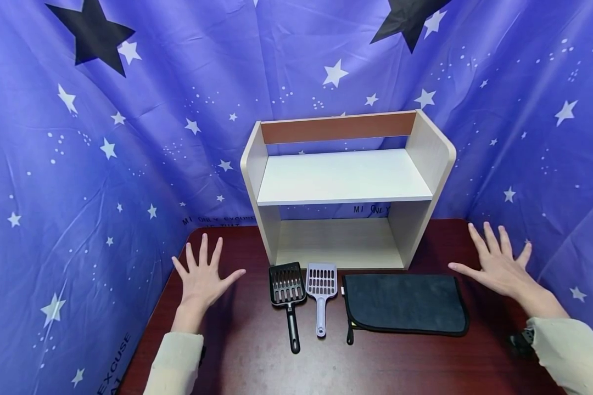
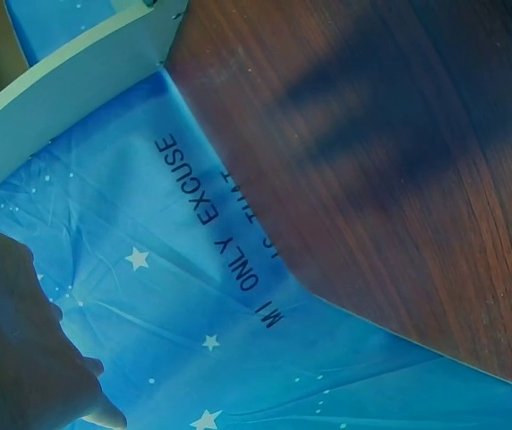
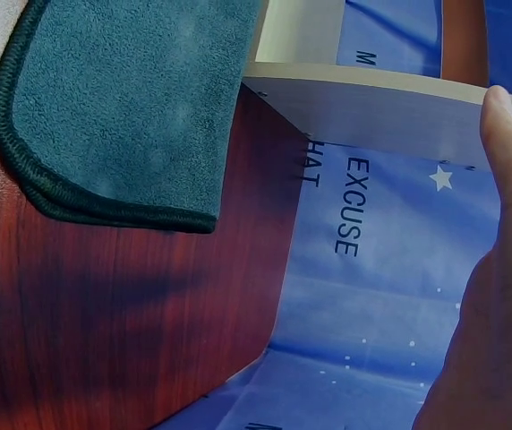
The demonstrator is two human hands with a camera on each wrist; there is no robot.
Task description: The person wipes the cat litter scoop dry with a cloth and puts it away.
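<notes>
My left hand (image 1: 201,281) is held above the table's left side with its fingers spread, holding nothing. Over the right side, my right hand (image 1: 501,269) is likewise spread and empty. Between them lie a black slotted litter scoop (image 1: 287,285) and a pale lilac litter scoop (image 1: 321,280), side by side with handles toward me. A folded dark grey cloth (image 1: 405,303) with black edging lies right of the scoops, nearer the right hand. In the right wrist view the cloth (image 3: 140,107) shows a fuzzy surface and a corded border.
A two-tier wooden shelf (image 1: 346,175) with a white middle board stands behind the scoops and cloth. The dark red-brown table (image 1: 257,362) is bordered by a blue curtain (image 1: 178,109) with stars at the back and sides.
</notes>
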